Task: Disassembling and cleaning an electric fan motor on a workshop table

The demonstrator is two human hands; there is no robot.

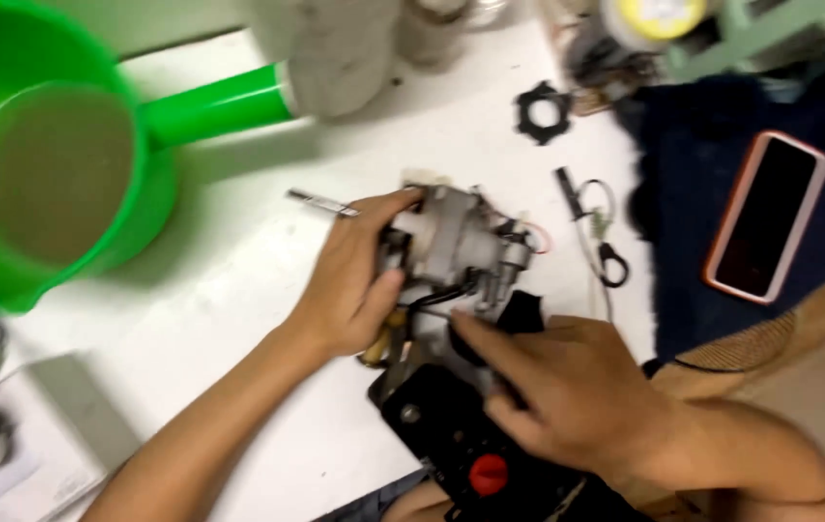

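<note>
White table (238,280): green jug (55,164), phone (767,217).

Matt grey metal carburetor (456,246), glossy green plastic jug (55,155)

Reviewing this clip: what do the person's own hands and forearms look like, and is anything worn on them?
Both are bare. The left hand and right hand show no gloves, rings, watch or bands, and both forearms are uncovered as far as the frame edge, with no sleeve visible. The picture is motion-blurred, so fine marks cannot be told.
</note>
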